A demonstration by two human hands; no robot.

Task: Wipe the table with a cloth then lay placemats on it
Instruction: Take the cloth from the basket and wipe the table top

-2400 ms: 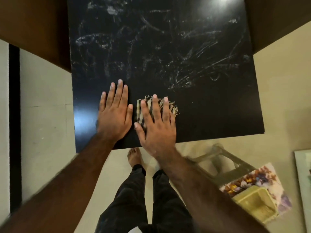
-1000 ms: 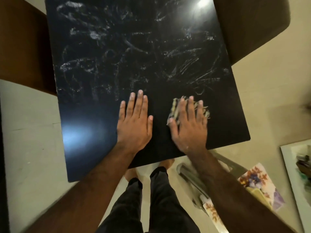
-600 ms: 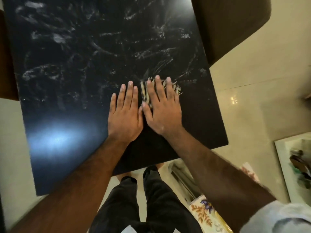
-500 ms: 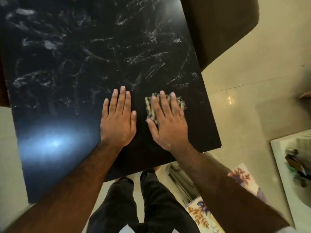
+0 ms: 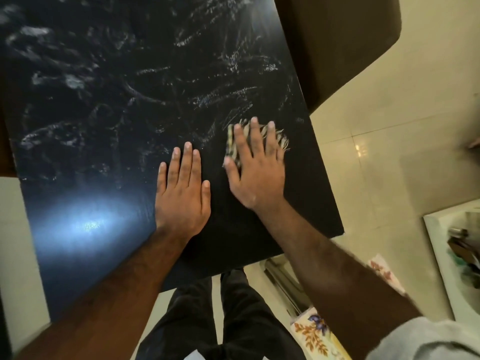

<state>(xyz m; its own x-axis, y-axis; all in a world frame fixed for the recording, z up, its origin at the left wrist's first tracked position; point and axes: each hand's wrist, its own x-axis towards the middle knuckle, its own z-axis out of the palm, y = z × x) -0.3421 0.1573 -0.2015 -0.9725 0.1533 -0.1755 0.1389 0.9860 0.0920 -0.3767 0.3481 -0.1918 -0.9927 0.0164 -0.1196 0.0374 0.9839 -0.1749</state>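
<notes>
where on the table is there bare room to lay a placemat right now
Bare: the table to the left of the left hand, and all the smeared far half. Crowded: the near right part, where the right hand presses the cloth flat.

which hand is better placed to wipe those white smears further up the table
Right. The right hand already presses the cloth flat beside the smears; the left hand rests bare on the table.
</notes>
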